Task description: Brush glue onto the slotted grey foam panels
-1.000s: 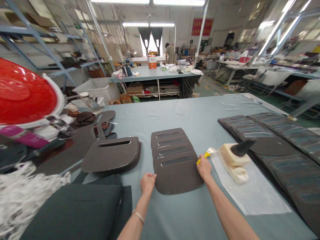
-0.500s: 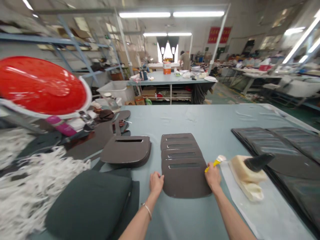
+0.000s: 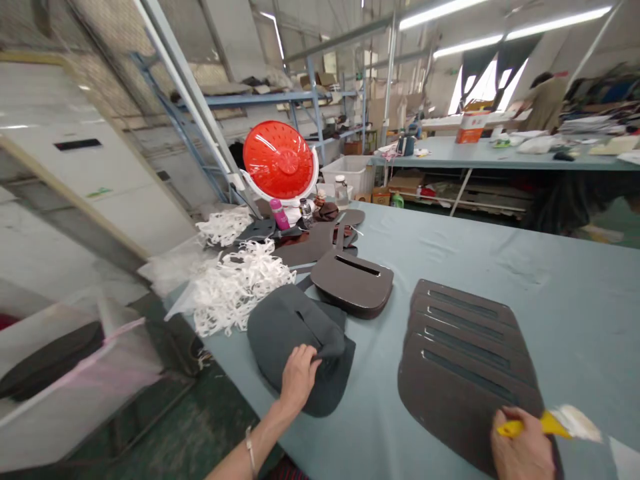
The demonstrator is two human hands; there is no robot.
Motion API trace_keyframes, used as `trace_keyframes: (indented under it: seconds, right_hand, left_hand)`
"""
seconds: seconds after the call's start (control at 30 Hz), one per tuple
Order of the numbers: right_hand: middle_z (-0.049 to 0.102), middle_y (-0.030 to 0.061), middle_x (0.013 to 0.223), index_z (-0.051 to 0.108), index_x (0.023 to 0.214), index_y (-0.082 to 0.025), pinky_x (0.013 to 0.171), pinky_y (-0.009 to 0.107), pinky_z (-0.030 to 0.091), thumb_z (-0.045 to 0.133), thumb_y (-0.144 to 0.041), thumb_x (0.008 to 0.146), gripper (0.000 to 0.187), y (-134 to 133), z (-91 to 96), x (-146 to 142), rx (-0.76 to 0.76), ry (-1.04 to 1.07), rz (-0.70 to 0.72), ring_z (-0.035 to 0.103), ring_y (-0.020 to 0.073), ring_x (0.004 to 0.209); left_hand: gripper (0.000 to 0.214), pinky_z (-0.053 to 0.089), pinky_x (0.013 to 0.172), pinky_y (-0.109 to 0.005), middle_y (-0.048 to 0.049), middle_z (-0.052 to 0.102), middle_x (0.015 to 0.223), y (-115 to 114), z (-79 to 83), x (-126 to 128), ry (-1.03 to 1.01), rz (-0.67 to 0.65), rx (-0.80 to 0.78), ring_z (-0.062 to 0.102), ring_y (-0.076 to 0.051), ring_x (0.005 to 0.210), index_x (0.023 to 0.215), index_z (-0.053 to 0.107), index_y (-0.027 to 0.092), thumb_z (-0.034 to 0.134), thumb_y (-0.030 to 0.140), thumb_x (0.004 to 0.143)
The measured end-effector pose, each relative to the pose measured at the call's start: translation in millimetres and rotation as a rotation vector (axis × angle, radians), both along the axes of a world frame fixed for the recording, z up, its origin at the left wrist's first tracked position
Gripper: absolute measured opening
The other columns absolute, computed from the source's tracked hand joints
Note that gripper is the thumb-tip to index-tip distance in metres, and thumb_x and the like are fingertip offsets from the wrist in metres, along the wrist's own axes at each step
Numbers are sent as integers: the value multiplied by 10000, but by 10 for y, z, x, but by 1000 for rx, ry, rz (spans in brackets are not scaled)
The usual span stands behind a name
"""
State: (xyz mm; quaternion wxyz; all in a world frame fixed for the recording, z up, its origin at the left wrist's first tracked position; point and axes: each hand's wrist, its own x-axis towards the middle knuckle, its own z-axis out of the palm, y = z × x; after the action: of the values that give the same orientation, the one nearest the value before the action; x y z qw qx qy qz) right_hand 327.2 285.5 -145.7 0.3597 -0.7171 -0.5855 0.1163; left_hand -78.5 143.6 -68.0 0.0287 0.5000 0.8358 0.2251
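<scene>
My left hand (image 3: pixel 299 375) pinches the edge of a dark green-grey fabric piece (image 3: pixel 280 327) on a small pile at the table's near side, and the cloth folds up at the fingers. My right hand (image 3: pixel 523 443) is closed around the yellow handle of a brush (image 3: pixel 550 425), its pale bristles pointing right. That hand lies over the near right edge of several overlapping brown panels (image 3: pixel 455 380), each with a long slot. Between the two groups of pieces, farther back, sits a stack of brown slotted panels (image 3: pixel 353 283).
Tangled white strips (image 3: pixel 235 280) heap at the table's left edge. Behind them stand a red round basin-like thing (image 3: pixel 278 160), a pink bottle (image 3: pixel 279 215) and a clear jar (image 3: pixel 341 192). A white bin (image 3: pixel 75 380) stands at lower left. One person (image 3: pixel 547 103) is at the far table.
The view has swung left. My left hand has moved from the brown panels to the dark fabric pile and lifted an edge. My right hand still holds the brush by the panels.
</scene>
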Motion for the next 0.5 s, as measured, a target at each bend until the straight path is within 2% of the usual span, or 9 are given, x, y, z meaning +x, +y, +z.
trace_keyframes:
  seconds: [0.03, 0.07, 0.1, 0.2, 0.27, 0.33, 0.37, 0.43, 0.5]
  right_hand:
    - [568, 130, 760, 566, 921, -293, 634, 472, 403, 400, -543, 766, 338, -75, 86, -304, 8, -27, 28, 552, 340, 728]
    - [586, 117, 794, 557, 887, -270, 683, 450, 425, 422, -547, 765, 332, -156, 169, -624, 23, 19, 114, 561, 314, 747]
    - [598, 100, 817, 551, 873, -251, 712, 423, 439, 452, -564, 755, 348, -241, 246, -947, 5, 119, 236, 572, 286, 748]
    - [627, 69, 930, 536, 917, -224, 765, 350, 455, 589, -556, 695, 403, -497, 412, -1814, -187, 454, 571, 599, 231, 826]
    - [620, 57, 947, 503, 911, -217, 730, 304, 460, 633, -521, 679, 404, -625, 465, -2210, -268, 663, 636, 594, 195, 798]
    - [593, 28, 881, 469, 882, -216, 679, 272, 449, 613, -470, 709, 339, -695, 482, -2426, -266, 762, 607, 563, 155, 708]
    - [569, 10, 838, 458, 873, -216, 662, 263, 438, 589, -438, 730, 295, -710, 485, -2472, -244, 755, 578, 537, 140, 667]
    - [515, -17, 773, 446, 866, -217, 646, 256, 410, 543, -369, 754, 212, -715, 494, -2474, -193, 665, 531, 489, 126, 623]
    - [479, -29, 747, 437, 865, -221, 631, 248, 385, 510, -312, 758, 158, -711, 513, -2413, -165, 580, 516, 456, 122, 607]
  left_hand:
    - [154, 417, 765, -320, -40, 588, 852, 2, -12, -20, -86, -45, 5, 539, -186, 834, 849, 587, 208, 477, 314, 836]
    - [181, 419, 733, -296, -22, 581, 796, 29, -24, -2, -168, -68, 19, 543, -168, 778, 795, 580, 207, 475, 350, 838]
    - [208, 418, 704, -280, -9, 576, 759, 70, -32, 49, -237, -66, 38, 541, -154, 733, 766, 574, 205, 483, 379, 833]
    - [248, 413, 647, -255, 6, 588, 703, 200, -8, 281, -376, -57, 79, 534, -134, 663, 743, 586, 193, 511, 419, 810]
    - [263, 433, 676, -252, -8, 641, 765, 247, 51, 366, -452, -145, 74, 565, -136, 704, 821, 622, 196, 478, 417, 829]
    - [300, 450, 780, -269, -30, 677, 909, 255, 120, 302, -457, -206, 70, 597, -145, 823, 971, 626, 216, 408, 396, 868]
    - [321, 442, 849, -293, -44, 673, 990, 248, 151, 214, -404, -174, 71, 594, -156, 904, 1037, 609, 222, 378, 382, 882]
    - [348, 395, 956, -379, -91, 628, 1125, 221, 190, -27, -188, 29, 67, 541, -206, 1061, 1109, 575, 204, 369, 373, 884]
    - [426, 365, 969, -485, -165, 521, 1269, 194, 194, -266, 55, 225, -12, 444, -294, 1183, 1197, 510, 158, 437, 391, 848]
